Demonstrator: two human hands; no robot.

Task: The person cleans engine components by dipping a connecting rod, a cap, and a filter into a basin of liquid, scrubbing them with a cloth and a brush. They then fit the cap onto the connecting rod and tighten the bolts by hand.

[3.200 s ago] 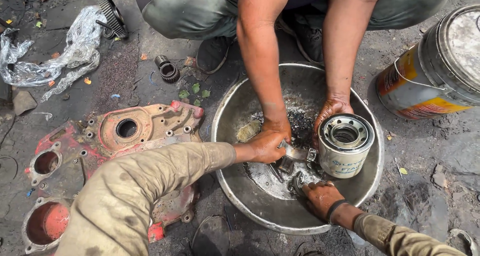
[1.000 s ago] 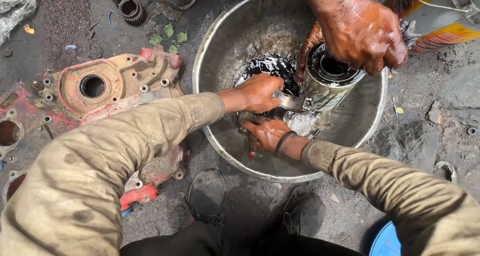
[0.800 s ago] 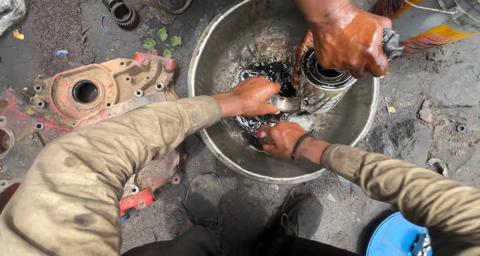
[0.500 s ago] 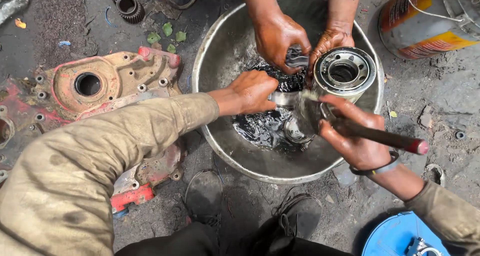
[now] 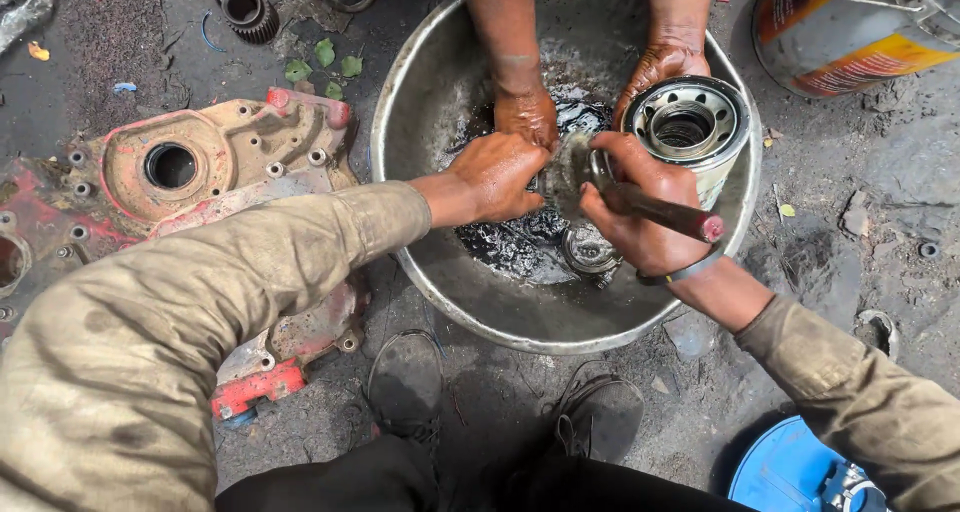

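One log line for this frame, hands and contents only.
left hand: on small part in oily metal basin | right hand: grips red-tipped tool handle | co-worker's hands: holding cylindrical filter

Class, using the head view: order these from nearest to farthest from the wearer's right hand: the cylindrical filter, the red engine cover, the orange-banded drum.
From the right hand:
1. Cylindrical filter, just above it in the basin.
2. Orange-banded drum, upper right on the ground.
3. Red engine cover, far left, beyond the basin.
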